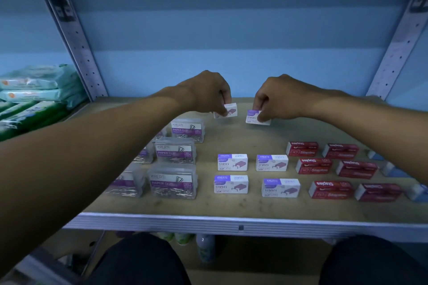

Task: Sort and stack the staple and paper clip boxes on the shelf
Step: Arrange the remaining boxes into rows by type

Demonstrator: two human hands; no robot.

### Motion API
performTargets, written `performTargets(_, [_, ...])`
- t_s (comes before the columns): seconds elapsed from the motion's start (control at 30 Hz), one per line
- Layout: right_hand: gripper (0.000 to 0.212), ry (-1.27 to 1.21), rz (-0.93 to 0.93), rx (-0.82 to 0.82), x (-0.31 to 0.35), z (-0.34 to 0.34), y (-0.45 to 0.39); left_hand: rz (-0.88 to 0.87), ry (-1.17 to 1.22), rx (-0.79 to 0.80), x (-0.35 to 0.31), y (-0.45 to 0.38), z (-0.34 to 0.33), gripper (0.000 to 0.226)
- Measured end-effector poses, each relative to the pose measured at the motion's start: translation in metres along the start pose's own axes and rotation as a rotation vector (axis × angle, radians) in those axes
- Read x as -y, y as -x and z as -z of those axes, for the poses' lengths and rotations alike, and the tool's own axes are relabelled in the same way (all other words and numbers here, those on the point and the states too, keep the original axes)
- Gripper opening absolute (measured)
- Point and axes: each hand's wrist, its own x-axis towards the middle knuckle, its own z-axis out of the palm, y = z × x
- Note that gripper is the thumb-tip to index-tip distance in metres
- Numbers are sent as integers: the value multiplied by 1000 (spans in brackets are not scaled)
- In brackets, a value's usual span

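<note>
Two small white-and-purple cardboard staple boxes sit toward the back of the tan shelf board [231,206]. The left hand [206,92] pinches the left box [228,110], tilted; the right hand [278,99] pinches the right box [254,118]. Four matching boxes [232,162] lie nearer, between clear plastic paper clip boxes [176,152] and red staple boxes [313,165].
</note>
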Motion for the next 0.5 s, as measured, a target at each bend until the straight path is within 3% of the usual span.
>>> performTargets(0.5, [17, 101, -52, 120, 19, 1, 47, -57, -51, 159, -32, 51, -9, 23])
